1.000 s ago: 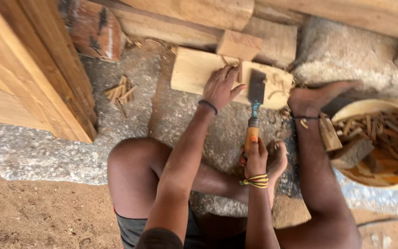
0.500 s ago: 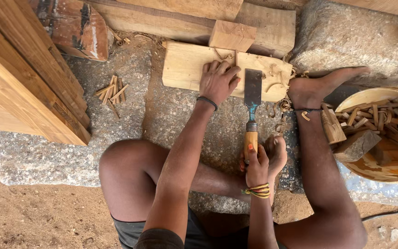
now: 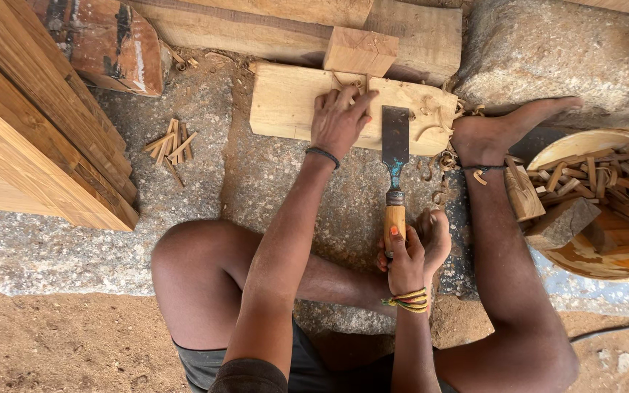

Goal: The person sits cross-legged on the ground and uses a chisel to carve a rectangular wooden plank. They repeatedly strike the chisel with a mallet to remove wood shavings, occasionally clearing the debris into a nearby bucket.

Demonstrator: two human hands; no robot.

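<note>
On stone slab [image 3: 60, 247]: left fingers [image 3: 340, 109] flat on plank [image 3: 285, 105]; right fingers [image 3: 400, 244] gripping chisel [image 3: 394, 167]; foot [image 3: 496, 131] beside.

Two hands [image 3: 340, 124] are showing alongside one chisel [image 3: 394, 182], one flat board [image 3: 285, 109], one small block [image 3: 360, 51] and one basket [image 3: 606, 145].

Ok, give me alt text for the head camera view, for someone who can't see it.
Seen from above, a seated person's right hand grips the wooden handle of a broad chisel whose blade rests on a pale wooden board, while the left hand presses the board flat on a stone slab. A bare foot braces the board's end beside a bowl of wood offcuts.
</note>
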